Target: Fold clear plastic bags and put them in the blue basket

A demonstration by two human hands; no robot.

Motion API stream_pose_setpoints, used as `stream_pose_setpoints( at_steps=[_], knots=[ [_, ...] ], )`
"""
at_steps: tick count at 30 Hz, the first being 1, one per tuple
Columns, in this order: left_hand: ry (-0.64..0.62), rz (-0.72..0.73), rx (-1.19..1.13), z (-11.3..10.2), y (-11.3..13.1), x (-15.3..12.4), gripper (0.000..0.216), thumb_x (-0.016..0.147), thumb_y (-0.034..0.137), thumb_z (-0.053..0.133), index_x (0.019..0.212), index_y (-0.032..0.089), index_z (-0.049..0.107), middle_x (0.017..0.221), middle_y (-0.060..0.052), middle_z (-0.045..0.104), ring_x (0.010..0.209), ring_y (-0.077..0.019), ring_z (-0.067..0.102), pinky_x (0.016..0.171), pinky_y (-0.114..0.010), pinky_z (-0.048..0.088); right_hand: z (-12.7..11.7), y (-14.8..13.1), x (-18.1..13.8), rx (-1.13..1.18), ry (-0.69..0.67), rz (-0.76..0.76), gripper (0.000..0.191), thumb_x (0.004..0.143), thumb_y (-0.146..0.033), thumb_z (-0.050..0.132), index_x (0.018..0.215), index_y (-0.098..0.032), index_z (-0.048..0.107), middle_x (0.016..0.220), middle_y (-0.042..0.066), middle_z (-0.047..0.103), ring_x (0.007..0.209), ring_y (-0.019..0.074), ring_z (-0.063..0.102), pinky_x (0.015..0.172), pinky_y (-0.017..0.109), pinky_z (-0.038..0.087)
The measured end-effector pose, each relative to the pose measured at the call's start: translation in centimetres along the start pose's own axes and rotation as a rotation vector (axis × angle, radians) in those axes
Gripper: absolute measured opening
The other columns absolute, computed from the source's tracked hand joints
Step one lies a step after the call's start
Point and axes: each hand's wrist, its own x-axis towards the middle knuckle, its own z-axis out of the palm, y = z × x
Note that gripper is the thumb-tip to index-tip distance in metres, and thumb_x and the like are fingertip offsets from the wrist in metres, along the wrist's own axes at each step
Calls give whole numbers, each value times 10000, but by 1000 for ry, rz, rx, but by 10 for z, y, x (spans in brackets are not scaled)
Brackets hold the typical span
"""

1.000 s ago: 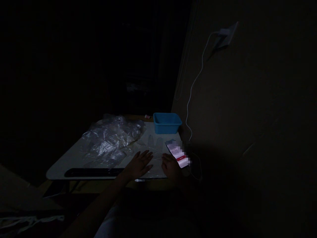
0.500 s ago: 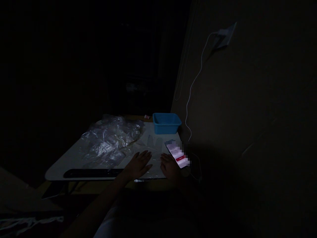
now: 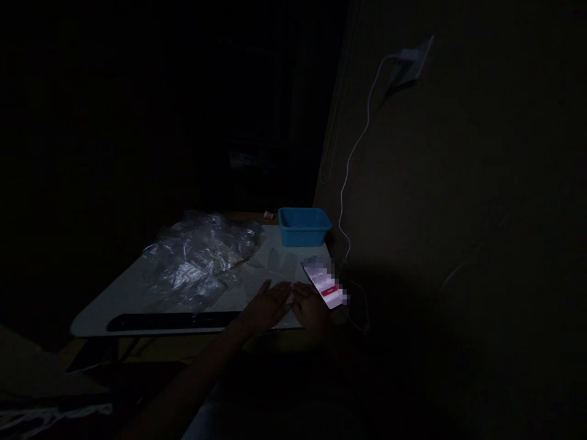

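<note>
In the dim head view, my left hand lies flat near the front edge of a white table, fingers stretched out. Beside it, my right hand is also flat, its fingertips close to those of the left. Under and just beyond both hands is what looks like thin clear plastic, hard to make out in this light. A heap of crumpled clear plastic bags covers the table's left part. Close to the right hand, a phone with a lit screen rests at the table's right side.
A blue plastic basin stands at the back right corner. Behind the table lies a small pink and white object. A white cable hangs from a wall socket on the right. A dark slot runs along the front edge.
My hands have come together, the left moving right towards the right hand, both still flat. The whole view has shifted slightly. The bags, basin and phone stay in place.
</note>
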Motion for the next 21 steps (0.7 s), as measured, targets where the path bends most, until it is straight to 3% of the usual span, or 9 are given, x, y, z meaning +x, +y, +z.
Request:
stream_pose_setpoints(
  at_steps=[6,16,21],
  knots=[
    [-12,-45,62,12,-4,-6,565,865,466,127,1296,133,278,1354,-132,284,1255,-214,220,1002,-451,136,0,0,0,25,29,-8,303,732,-121,431,980,-113,605,1089,98,579,1052,171,477,941,326,323],
    [-6,-56,56,11,-5,-7,543,850,501,178,1296,212,288,1361,-121,276,1254,-257,211,977,-482,160,0,1,0,23,67,59,281,718,-106,438,929,-125,621,1045,96,600,1015,182,502,923,332,351],
    [0,-58,58,10,-5,-9,539,851,497,186,1300,214,279,1360,-121,277,1253,-253,217,977,-479,160,-1,1,-1,32,63,55,320,725,-114,429,999,-128,594,1098,95,572,1090,193,446,933,355,337]
  ],
)
